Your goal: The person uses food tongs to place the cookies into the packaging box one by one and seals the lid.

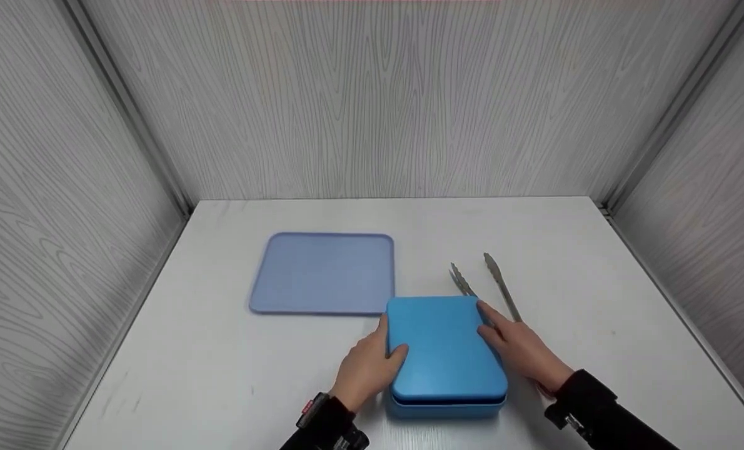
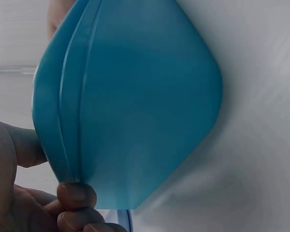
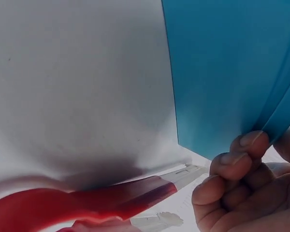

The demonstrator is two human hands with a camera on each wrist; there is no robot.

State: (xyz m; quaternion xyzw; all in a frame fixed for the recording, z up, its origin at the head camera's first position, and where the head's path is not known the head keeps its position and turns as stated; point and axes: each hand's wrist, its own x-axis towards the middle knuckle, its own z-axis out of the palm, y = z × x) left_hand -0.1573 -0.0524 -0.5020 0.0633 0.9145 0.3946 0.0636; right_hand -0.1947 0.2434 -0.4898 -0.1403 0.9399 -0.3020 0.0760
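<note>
A rectangular blue box (image 1: 445, 410) sits near the front of the table, its blue lid (image 1: 447, 350) lying over the top. Along the front, a dark gap shows between lid and box. My left hand (image 1: 366, 369) grips the lid's left side, thumb on top; in the left wrist view its fingertips (image 2: 77, 195) curl against the seam below the rim. On the opposite side, my right hand (image 1: 525, 350) holds the lid's far right edge, with curled fingers (image 3: 232, 164) under the rim in the right wrist view. The box's inside is hidden.
Metal tongs (image 1: 504, 287) lie right of the box, partly behind it and my right hand; their red handle (image 3: 121, 198) shows in the right wrist view. A flat blue-violet tray (image 1: 322, 275) lies behind and left of the box. Grey wood-grain panels (image 1: 384, 100) enclose the table.
</note>
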